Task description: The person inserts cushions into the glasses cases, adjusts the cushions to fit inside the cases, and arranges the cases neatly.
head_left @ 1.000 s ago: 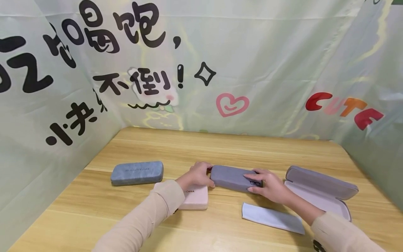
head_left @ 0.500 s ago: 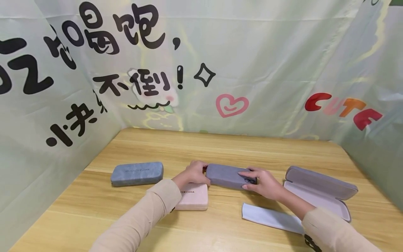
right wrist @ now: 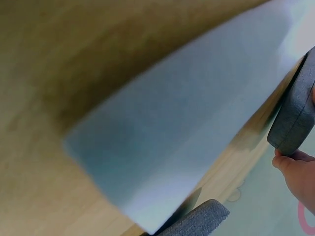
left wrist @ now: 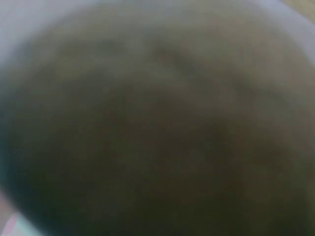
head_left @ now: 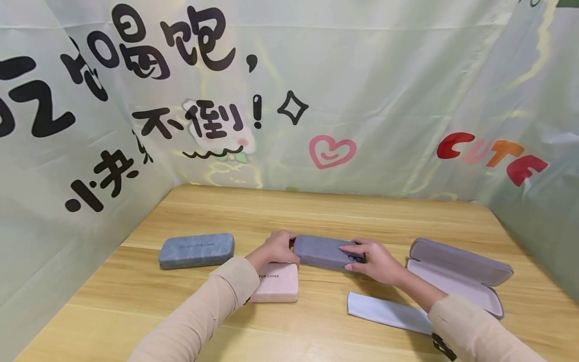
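Note:
A closed purple-grey glasses case (head_left: pixel 316 250) lies across the middle of the head view, a small dark glasses print near its right end. My left hand (head_left: pixel 280 246) holds its left end, thumb in front and fingers behind. On the right end, my right hand (head_left: pixel 377 261) grips the case with fingertips on top and thumb at the front. Under my left wrist sits a pink glasses case (head_left: pixel 278 289), partly covered by the sleeve. The right wrist view shows the grey case (right wrist: pixel 295 113) from its end. Blur hides everything in the left wrist view.
A blue glasses case (head_left: pixel 196 250) lies closed at the left. To the right, a grey case (head_left: pixel 459 266) stands with its lid up. A folded pale-blue cloth (head_left: pixel 386 311) lies in front, partly beneath the right forearm. Printed curtains (head_left: pixel 384 90) enclose the wooden table (head_left: pixel 316 206).
Both hands have shifted slightly left together with the purple-grey case, whose left end now lies closer to the pink case. The other cases and the cloth stay put.

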A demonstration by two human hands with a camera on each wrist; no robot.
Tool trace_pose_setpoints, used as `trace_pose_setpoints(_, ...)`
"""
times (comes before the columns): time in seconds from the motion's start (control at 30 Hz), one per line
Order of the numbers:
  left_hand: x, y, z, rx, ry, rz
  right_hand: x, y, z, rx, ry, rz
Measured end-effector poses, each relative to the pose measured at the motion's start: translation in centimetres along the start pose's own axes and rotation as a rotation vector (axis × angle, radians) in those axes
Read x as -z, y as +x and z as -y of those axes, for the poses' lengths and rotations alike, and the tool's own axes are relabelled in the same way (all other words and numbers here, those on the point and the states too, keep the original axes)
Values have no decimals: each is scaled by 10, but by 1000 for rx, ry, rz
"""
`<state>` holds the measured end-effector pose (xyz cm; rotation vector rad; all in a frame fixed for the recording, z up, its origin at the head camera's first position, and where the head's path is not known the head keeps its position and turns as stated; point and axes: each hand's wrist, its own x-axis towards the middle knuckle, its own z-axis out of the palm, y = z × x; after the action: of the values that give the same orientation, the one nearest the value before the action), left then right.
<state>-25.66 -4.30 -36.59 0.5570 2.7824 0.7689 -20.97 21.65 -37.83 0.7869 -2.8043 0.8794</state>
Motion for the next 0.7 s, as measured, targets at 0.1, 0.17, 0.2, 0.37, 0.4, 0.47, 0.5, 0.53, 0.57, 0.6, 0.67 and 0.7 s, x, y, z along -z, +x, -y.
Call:
trace_pose_setpoints(0.1,0,0,-1,15,-8,5,-1,0,1,-4,1,-6)
trace_pose_setpoints(0.17,0,-1,-2,22,-13,16,-1,0,2,-10,7,-8)
trace_pose_setpoints(0.2,1,-1,-2,27,-22,26,-2,0,2,-13,9,-6)
trace_pose_setpoints(0.37,6,-1,-5,79,-98,113,2,0,2,-2,6,15)
trace_pose_setpoints(0.4,7,0,-6,92,-113,127,4,0,1,1,3,21)
trace_pose_setpoints(0.47,9,0,-9,118,-126,135,6,-1,1,2,-2,29)
trace_pose_setpoints(0.5,10,0,-11,126,-122,123,7,-2,1,-2,-3,28)
trace_pose_setpoints(0.53,10,-1,-13,131,-122,103,8,-3,1,-8,-2,23)
trace_pose_setpoints(0.57,10,-1,-15,132,-120,75,9,-5,1,-13,-2,14)
trace_pose_setpoints(0.6,10,-2,-17,132,-116,41,10,-7,2,-14,-3,-1)
trace_pose_setpoints(0.67,9,-4,-22,120,-104,-39,13,-12,3,-14,-7,-40)
trace_pose_setpoints(0.7,8,-6,-24,105,-100,-84,14,-14,3,-12,-8,-60)
